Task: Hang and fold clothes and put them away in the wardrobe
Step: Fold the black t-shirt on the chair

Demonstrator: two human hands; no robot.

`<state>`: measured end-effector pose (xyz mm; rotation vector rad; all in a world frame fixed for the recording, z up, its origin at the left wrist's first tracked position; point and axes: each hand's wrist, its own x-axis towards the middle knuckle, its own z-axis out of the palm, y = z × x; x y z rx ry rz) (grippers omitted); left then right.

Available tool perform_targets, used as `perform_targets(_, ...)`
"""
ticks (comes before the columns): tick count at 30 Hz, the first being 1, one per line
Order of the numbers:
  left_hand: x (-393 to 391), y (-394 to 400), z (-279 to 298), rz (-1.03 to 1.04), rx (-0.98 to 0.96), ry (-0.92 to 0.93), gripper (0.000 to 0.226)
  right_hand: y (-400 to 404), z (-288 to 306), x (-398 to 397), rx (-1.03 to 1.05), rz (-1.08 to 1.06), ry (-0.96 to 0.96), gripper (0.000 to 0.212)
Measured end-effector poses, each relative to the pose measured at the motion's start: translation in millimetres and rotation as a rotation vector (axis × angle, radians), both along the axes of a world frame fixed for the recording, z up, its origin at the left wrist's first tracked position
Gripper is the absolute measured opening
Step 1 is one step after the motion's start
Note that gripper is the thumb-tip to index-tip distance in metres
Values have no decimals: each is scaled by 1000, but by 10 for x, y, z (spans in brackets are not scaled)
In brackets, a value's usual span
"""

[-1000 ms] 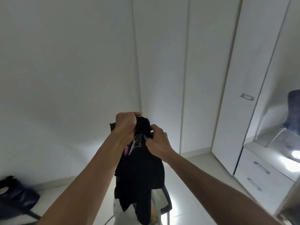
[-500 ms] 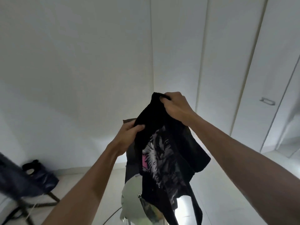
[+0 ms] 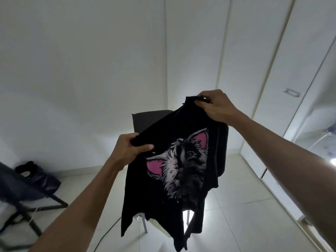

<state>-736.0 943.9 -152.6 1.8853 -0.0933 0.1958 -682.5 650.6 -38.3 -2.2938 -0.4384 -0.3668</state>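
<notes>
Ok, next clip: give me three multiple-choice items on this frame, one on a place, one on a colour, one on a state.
1. Where is the chair relative to the black T-shirt?
A. Behind it
B. In front of it
C. Inside the wardrobe

2. What colour are the ears in the animal print?
A. Green
B. Pink
C. Yellow

3. How is the shirt held?
A. Lying flat on the floor
B. Draped over one forearm only
C. Gripped by the left hand and the right hand, hanging free

Key: 1 A, the chair back shows above the shirt's upper edge, partly hidden by it. 2 B, both inner ears are pink. 3 C, each hand's grip pinches the top edge, the right one higher.
</notes>
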Motion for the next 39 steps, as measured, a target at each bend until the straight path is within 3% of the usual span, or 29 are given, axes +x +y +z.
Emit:
perform_targets(3,49,214,-56,84,49,-51,31,23,-159,-11,37,-7,48,17)
perform_targets(5,80,325,-132,83,168,50,40,40,-218,-14,66,1,75,17)
perform_targets(9,94,446,-380,101,582,181,11,73,-315,4,16,4,101,12)
perform_targets(12,87,536,-460,272,522,29,16,-17,-418,4,-74,-51,153,7)
perform_targets(15,73,541,-323,410,448,-179,23,-165,-515,-39,-167,-92,163,16)
perform_targets(18,101,493,-220,431,419,-265,23,-315,-601,-73,-159,-95,189,26)
perform_targets(22,34,555,-159,438,658,-202,36,-519,-726,-96,-228,-113,161,32)
perform_targets(25,-59,678,-80,400,831,-299,39,-689,-815,-115,-233,-105,133,36)
perform_targets(28,-139,634,-169,347,781,-280,21,-755,-964,-156,-158,-73,163,36)
perform_targets(32,-402,455,-505,473,631,-163,19,-753,-1263,-268,-132,-9,190,29)
perform_targets(39,-851,615,-1094,260,877,-56,19,-1024,-1779,-498,-438,26,288,30)
